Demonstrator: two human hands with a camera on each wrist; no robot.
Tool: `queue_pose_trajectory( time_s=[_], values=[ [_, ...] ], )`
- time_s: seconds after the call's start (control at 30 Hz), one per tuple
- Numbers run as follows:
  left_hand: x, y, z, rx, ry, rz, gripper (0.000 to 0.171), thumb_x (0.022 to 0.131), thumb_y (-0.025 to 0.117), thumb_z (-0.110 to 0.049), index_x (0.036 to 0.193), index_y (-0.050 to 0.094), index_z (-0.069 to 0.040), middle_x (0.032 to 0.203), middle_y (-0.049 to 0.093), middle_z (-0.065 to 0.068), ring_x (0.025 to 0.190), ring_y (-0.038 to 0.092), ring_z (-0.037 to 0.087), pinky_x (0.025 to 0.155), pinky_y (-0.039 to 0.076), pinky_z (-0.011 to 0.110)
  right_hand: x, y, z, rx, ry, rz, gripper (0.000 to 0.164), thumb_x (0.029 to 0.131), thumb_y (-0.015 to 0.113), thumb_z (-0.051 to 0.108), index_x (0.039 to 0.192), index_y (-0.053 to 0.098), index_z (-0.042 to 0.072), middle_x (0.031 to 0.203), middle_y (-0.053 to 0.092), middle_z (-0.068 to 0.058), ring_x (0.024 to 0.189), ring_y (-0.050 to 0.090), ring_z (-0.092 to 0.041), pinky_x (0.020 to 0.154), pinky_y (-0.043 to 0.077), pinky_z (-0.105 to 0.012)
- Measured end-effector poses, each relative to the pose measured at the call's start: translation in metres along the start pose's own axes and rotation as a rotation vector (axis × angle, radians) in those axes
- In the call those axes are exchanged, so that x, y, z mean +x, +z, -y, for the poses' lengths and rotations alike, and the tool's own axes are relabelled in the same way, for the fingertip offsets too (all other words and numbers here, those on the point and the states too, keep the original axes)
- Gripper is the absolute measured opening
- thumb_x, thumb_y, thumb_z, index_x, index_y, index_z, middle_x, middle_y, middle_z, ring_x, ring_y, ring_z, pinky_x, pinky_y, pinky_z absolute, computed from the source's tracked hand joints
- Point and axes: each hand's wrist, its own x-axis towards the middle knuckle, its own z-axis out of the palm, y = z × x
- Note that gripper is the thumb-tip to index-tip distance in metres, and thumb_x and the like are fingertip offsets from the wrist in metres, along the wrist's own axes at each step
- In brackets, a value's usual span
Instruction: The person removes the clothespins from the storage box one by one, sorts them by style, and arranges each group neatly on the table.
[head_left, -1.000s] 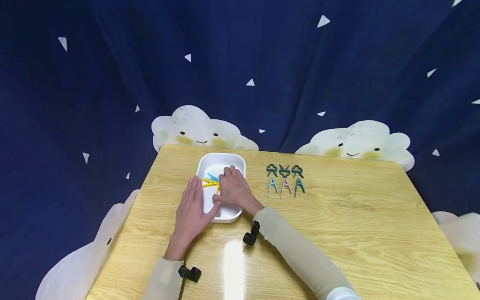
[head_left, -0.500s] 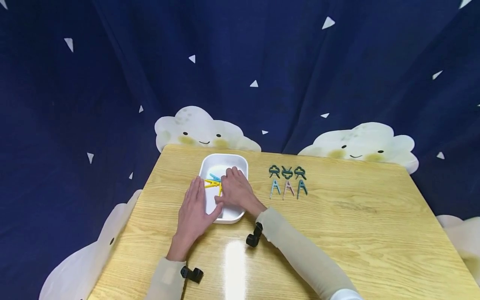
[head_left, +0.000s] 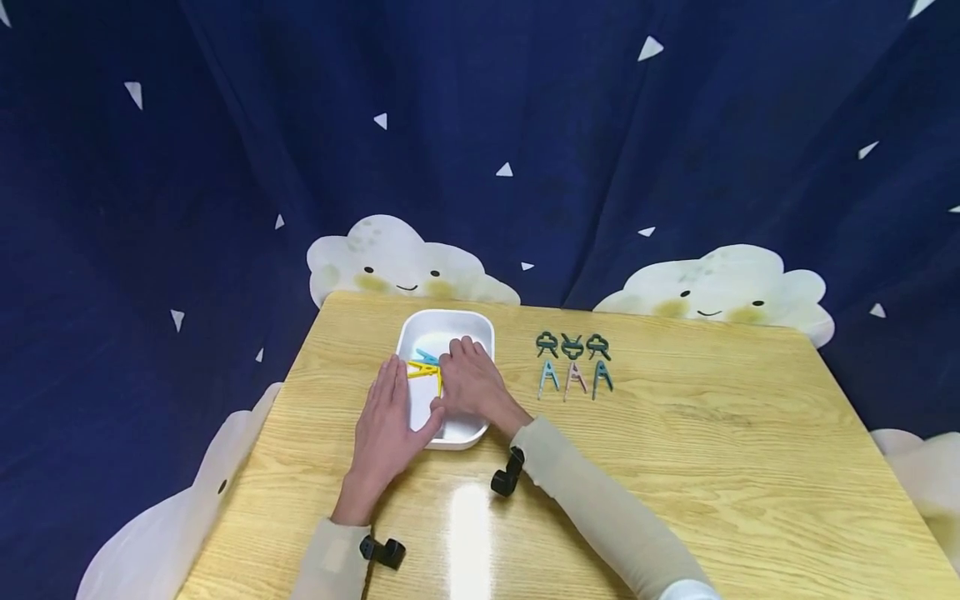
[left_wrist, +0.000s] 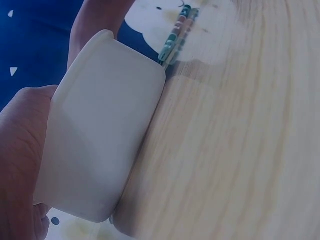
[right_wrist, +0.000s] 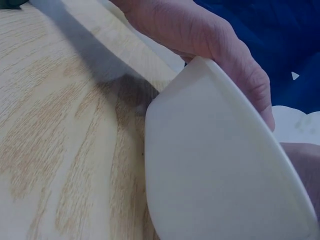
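In the head view, a white plastic tray (head_left: 420,427) stands at the table's left. My left hand (head_left: 381,433) rests along its left rim with straight fingers, the thumb near the front wall. Inside the tray, my right hand (head_left: 474,385) reaches in from the right with bent fingers. Yellow clothespins (head_left: 422,370) and a light blue clothespin (head_left: 427,357) lie by its fingers. What those fingertips hold is hidden behind the hand. Both wrist views show mainly the tray's outer wall (left_wrist: 105,130), with the left hand (left_wrist: 22,145) and right hand (right_wrist: 200,35) at its rim.
Right of the tray, a row of dark green clips (head_left: 572,346) lies above light blue (head_left: 549,379), pink (head_left: 575,379) and dark teal clothespins (head_left: 602,377). They rest on a wooden table (head_left: 720,467). A dark blue curtain (head_left: 465,108) hangs behind.
Both hands keep almost the same place on and in the tray. The whole head view shifts slightly; the rows of clips and clothespins stay as they were.
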Motion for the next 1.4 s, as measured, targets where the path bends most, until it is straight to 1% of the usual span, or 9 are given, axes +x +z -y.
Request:
queue_pose_trajectory(
  time_s=[0.13, 0.27, 0.33, 0.5, 0.63, 0.8, 1.0, 1.23, 1.4],
  values=[
    [0.0, 0.002, 0.0, -0.003, 0.001, 0.003, 0.103, 0.097, 0.054, -0.067, 0.163, 0.022, 0.006, 0.173, 0.017, 0.019, 0.161, 0.015, 0.032, 0.13, 0.018, 0.047, -0.001, 0.0, -0.001, 0.003, -0.006, 0.005, 0.059, 0.081, 0.075, 0.063, 0.106, 0.065, 0.011, 0.101, 0.048, -0.003, 0.099, 0.039, -0.023, 0.094, 0.039, -0.037],
    [-0.002, 0.003, 0.001, 0.003, -0.007, 0.01, 0.105, 0.097, 0.053, -0.069, 0.163, 0.021, 0.005, 0.174, 0.015, 0.018, 0.162, 0.011, 0.029, 0.13, 0.018, 0.047, -0.002, 0.0, 0.0, 0.022, -0.003, -0.004, 0.056, 0.081, 0.075, 0.061, 0.103, 0.065, 0.01, 0.099, 0.047, -0.004, 0.098, 0.04, -0.024, 0.092, 0.039, -0.037],
    [-0.002, 0.003, 0.001, 0.007, -0.008, 0.002, 0.104, 0.097, 0.054, -0.069, 0.163, 0.021, 0.005, 0.173, 0.017, 0.018, 0.162, 0.011, 0.029, 0.13, 0.018, 0.047, -0.002, 0.0, 0.0, 0.026, -0.001, -0.013, 0.056, 0.081, 0.075, 0.061, 0.102, 0.065, 0.01, 0.099, 0.047, -0.004, 0.099, 0.04, -0.024, 0.092, 0.04, -0.037],
    [-0.004, 0.002, 0.001, 0.005, -0.009, -0.011, 0.102, 0.097, 0.054, -0.067, 0.163, 0.022, 0.005, 0.172, 0.02, 0.02, 0.162, 0.012, 0.029, 0.13, 0.02, 0.047, -0.002, 0.002, 0.003, 0.022, 0.009, -0.014, 0.059, 0.081, 0.075, 0.062, 0.104, 0.067, 0.008, 0.101, 0.048, -0.005, 0.1, 0.042, -0.024, 0.093, 0.041, -0.037],
    [-0.005, 0.002, 0.0, 0.013, -0.007, -0.008, 0.103, 0.097, 0.054, -0.067, 0.163, 0.022, 0.006, 0.172, 0.02, 0.02, 0.161, 0.015, 0.032, 0.129, 0.02, 0.048, -0.003, 0.002, 0.004, 0.016, 0.013, -0.009, 0.059, 0.081, 0.075, 0.062, 0.103, 0.068, 0.008, 0.1, 0.048, -0.004, 0.1, 0.042, -0.023, 0.095, 0.041, -0.037],
    [-0.004, 0.002, 0.001, 0.018, -0.003, -0.006, 0.103, 0.097, 0.054, -0.067, 0.163, 0.022, 0.005, 0.172, 0.02, 0.02, 0.161, 0.014, 0.031, 0.129, 0.021, 0.049, -0.003, 0.001, 0.004, 0.022, 0.021, -0.023, 0.056, 0.08, 0.076, 0.06, 0.101, 0.067, 0.009, 0.099, 0.047, -0.003, 0.099, 0.041, -0.023, 0.096, 0.039, -0.037],
    [0.0, 0.001, 0.0, 0.017, -0.001, 0.0, 0.103, 0.097, 0.055, -0.067, 0.163, 0.021, 0.005, 0.173, 0.016, 0.017, 0.162, 0.012, 0.029, 0.129, 0.021, 0.048, -0.001, -0.001, 0.001, 0.024, 0.016, -0.049, 0.055, 0.079, 0.077, 0.058, 0.101, 0.067, 0.009, 0.099, 0.047, -0.003, 0.1, 0.04, -0.024, 0.095, 0.038, -0.038],
    [0.002, 0.002, 0.0, 0.001, 0.005, -0.004, 0.103, 0.096, 0.058, -0.065, 0.162, 0.024, 0.006, 0.171, 0.022, 0.021, 0.161, 0.014, 0.03, 0.129, 0.02, 0.047, -0.002, -0.006, -0.005, 0.134, 0.018, -0.111, 0.053, 0.072, 0.081, 0.058, 0.096, 0.065, 0.015, 0.096, 0.046, -0.001, 0.097, 0.038, -0.023, 0.084, 0.034, -0.036],
    [0.001, 0.001, 0.001, 0.012, -0.008, 0.003, 0.104, 0.095, 0.059, -0.065, 0.162, 0.023, 0.006, 0.171, 0.022, 0.021, 0.16, 0.017, 0.033, 0.129, 0.021, 0.048, -0.007, -0.01, -0.011, 0.178, 0.02, -0.136, 0.055, 0.073, 0.079, 0.055, 0.107, 0.069, 0.013, 0.096, 0.047, -0.001, 0.095, 0.036, -0.023, 0.083, 0.032, -0.035]
  ],
)
